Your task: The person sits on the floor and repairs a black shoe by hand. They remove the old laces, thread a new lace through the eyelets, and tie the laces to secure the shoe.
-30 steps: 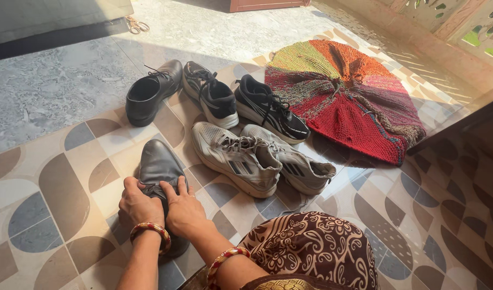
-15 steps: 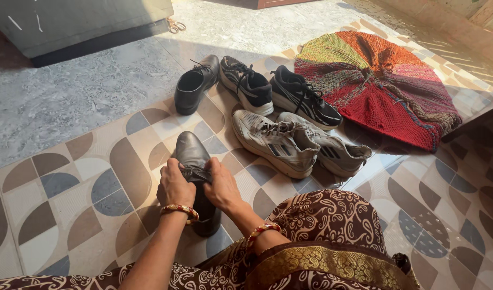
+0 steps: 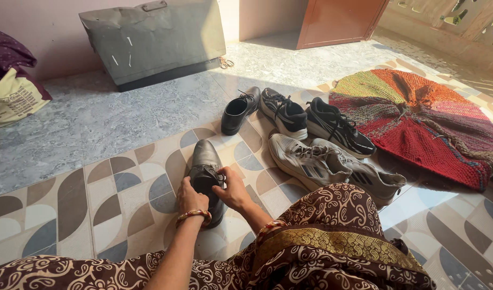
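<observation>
While gripping the dark leather shoe (image 3: 205,172) at 6 o'clock on the patterned tiles (image 3: 123,188), left hand (image 3: 190,197) and right hand (image 3: 233,189) both clench its laced throat. Risks pulling laces askew; 4 sneakers (image 3: 311,161) crowd 2 o'clock.

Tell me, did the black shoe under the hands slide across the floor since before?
No. The black shoe lies on the same curved-pattern tiles, equally far from the grey sneakers; only the camera shifted.

Your patterned tile floor (image 3: 117,188) carries a black shoe (image 3: 205,172) at center, five more shoes (image 3: 305,139) right of it, and a knitted mat (image 3: 423,118) at right.
</observation>
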